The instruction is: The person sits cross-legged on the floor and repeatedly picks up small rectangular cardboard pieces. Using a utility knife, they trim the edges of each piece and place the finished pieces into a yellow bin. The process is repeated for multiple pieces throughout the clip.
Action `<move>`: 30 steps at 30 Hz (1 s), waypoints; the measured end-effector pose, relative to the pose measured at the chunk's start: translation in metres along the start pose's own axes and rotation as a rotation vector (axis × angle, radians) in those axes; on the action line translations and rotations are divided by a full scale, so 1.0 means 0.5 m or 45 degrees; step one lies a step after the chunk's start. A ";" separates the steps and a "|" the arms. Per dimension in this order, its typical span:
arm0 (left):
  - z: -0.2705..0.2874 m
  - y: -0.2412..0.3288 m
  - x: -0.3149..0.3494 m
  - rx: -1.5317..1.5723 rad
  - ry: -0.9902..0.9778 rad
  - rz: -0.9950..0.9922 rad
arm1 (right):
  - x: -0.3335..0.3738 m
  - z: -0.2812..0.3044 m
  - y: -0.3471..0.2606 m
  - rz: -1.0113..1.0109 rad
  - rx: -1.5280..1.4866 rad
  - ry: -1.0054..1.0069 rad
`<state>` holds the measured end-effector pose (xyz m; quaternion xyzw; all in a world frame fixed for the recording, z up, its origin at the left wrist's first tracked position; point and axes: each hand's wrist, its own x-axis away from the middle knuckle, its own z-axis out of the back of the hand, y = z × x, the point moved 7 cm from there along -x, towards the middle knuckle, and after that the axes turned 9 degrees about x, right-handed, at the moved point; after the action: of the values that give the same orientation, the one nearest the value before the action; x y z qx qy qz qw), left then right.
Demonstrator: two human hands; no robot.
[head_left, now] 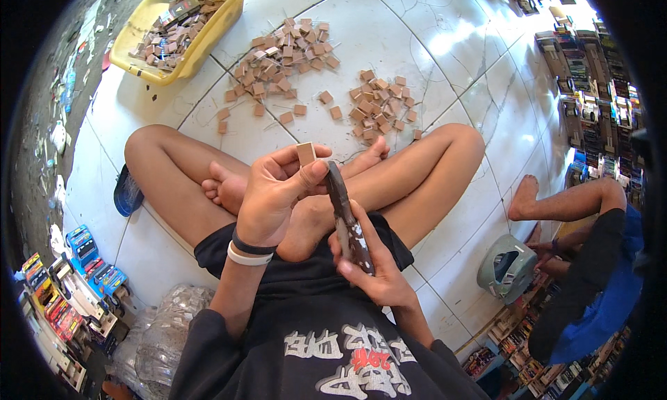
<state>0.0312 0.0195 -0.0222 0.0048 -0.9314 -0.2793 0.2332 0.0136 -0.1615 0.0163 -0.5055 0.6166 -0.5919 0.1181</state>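
Between the thumb and fingers of my left hand (267,195) is a small square brown wooden block (306,153), held up in front of my crossed legs. My right hand (379,264) is wrapped round a long dark hand tool (340,202) with a worn, white-spotted handle. The tool's upper end meets the left fingertips just below the block; its exact kind is not clear. Beyond my feet lie two heaps of similar blocks on the floor: a left heap (285,58) with thin pale pins sticking out, and a tighter right heap (381,107).
A yellow basin (208,47) of blocks stands at the far left. Near my left knee lies a blue sandal (128,193); colourful toy trucks (85,246) and clear plastic bags (170,337) are lower left. At right, another person sits beside a grey-green plastic stool (506,267).
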 end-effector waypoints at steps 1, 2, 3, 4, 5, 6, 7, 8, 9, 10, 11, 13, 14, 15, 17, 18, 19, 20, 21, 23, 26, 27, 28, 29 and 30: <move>-0.001 -0.005 0.001 0.052 -0.041 0.034 | 0.003 -0.015 -0.001 -0.006 -0.391 -0.103; 0.001 -0.009 0.003 0.059 -0.054 0.067 | 0.006 -0.031 -0.007 -0.006 -0.806 -0.221; 0.003 -0.010 0.004 0.066 -0.067 0.097 | 0.011 -0.045 -0.007 -0.048 -0.985 -0.295; 0.003 -0.012 0.005 0.050 -0.074 0.130 | 0.009 -0.046 -0.003 -0.064 -0.932 -0.258; 0.005 -0.008 0.005 0.034 -0.066 0.110 | 0.008 -0.046 0.001 -0.071 -0.883 -0.236; 0.007 -0.006 0.004 -0.004 -0.054 0.099 | 0.007 -0.045 0.004 -0.075 -0.833 -0.210; 0.007 -0.003 0.002 -0.044 -0.047 0.087 | 0.005 -0.046 0.006 -0.075 -0.809 -0.201; 0.010 -0.002 -0.001 0.004 -0.009 0.076 | 0.003 -0.045 0.008 -0.076 -0.788 -0.190; 0.015 -0.003 0.000 0.052 0.033 0.071 | 0.004 -0.045 0.012 -0.091 -0.761 -0.177; 0.015 -0.001 0.000 0.135 0.032 0.035 | 0.004 -0.044 0.010 -0.068 -0.766 -0.181; 0.020 0.000 -0.002 0.114 0.057 0.022 | 0.003 -0.040 0.009 -0.054 -0.760 -0.187; 0.029 0.005 -0.006 0.102 0.077 -0.037 | 0.001 -0.026 0.012 -0.077 -0.609 -0.131; 0.029 0.015 -0.007 0.051 0.040 -0.130 | -0.001 -0.015 0.016 -0.111 -0.464 -0.068; 0.034 0.023 -0.008 -0.041 0.058 -0.194 | -0.002 -0.005 0.017 -0.130 -0.324 0.000; 0.036 0.033 -0.008 -0.202 0.063 -0.286 | -0.006 0.007 0.017 -0.202 -0.146 0.059; 0.033 0.036 -0.008 -0.270 0.049 -0.312 | -0.006 0.013 0.014 -0.234 -0.056 0.102; 0.030 0.038 -0.008 -0.329 0.035 -0.341 | -0.005 0.010 0.007 -0.238 -0.116 0.085; 0.026 0.037 -0.008 -0.372 0.027 -0.344 | -0.004 0.007 0.000 -0.245 -0.172 0.074; 0.021 0.035 -0.007 -0.407 0.022 -0.352 | -0.003 0.003 -0.007 -0.251 -0.237 0.061; 0.013 0.033 -0.002 -0.476 0.022 -0.368 | 0.000 -0.001 -0.024 -0.224 -0.224 0.045; 0.007 0.032 0.001 -0.519 0.029 -0.388 | -0.003 -0.004 -0.037 -0.204 -0.247 0.034; 0.007 0.031 0.001 -0.497 0.033 -0.388 | -0.004 -0.005 -0.038 -0.202 -0.264 0.027; 0.008 0.029 0.002 -0.464 0.043 -0.388 | -0.004 -0.006 -0.038 -0.202 -0.264 0.021; 0.007 0.028 0.001 -0.472 0.031 -0.395 | -0.005 -0.007 -0.038 -0.200 -0.268 0.015; 0.005 0.026 0.001 -0.471 0.023 -0.402 | -0.005 -0.008 -0.037 -0.210 -0.279 0.012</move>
<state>0.0311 0.0318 -0.0171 0.1100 -0.8501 -0.4780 0.1917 0.0209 -0.1534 0.0318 -0.5616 0.6344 -0.5311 0.0103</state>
